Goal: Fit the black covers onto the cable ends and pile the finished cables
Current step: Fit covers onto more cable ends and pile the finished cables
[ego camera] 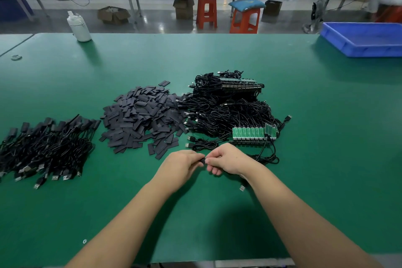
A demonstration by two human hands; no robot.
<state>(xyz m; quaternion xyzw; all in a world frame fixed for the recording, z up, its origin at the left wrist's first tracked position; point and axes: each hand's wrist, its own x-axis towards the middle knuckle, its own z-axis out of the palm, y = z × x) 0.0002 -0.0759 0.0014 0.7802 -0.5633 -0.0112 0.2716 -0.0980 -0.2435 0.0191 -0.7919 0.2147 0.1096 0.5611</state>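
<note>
A: Head view first: where are the hands?

B: Both are over the green table mat [282,180], close together near the front centre. The left hand [183,165] and the right hand [226,162] meet fingertip to fingertip, fingers curled, each pinching an end of a small black cover [203,161] that shows only as a dark sliver between them.

A: And the cable it goes on?

B: A thin black cable [266,156] loops out from behind the right hand toward the boards, and a silver plug [242,187] lies on the mat just beside the right wrist (whether it belongs to that same cable I cannot tell).

A: What about the supplies?

B: Straight ahead of the hands lies a loose heap of flat black rectangular covers [141,117]. Touching its right edge is a tangled mound of black cables [226,111], with a strip of green circuit boards [250,133] at its near side.

A: Finished ones?

B: Well off to the left, a pile of black cables with covered ends [45,148], the covered ends pointing away and the silver plugs toward the near edge.

A: Anything else on the table?

B: A white plastic bottle [78,26] at the far left edge and a blue plastic tray [365,39] at the far right.
</note>
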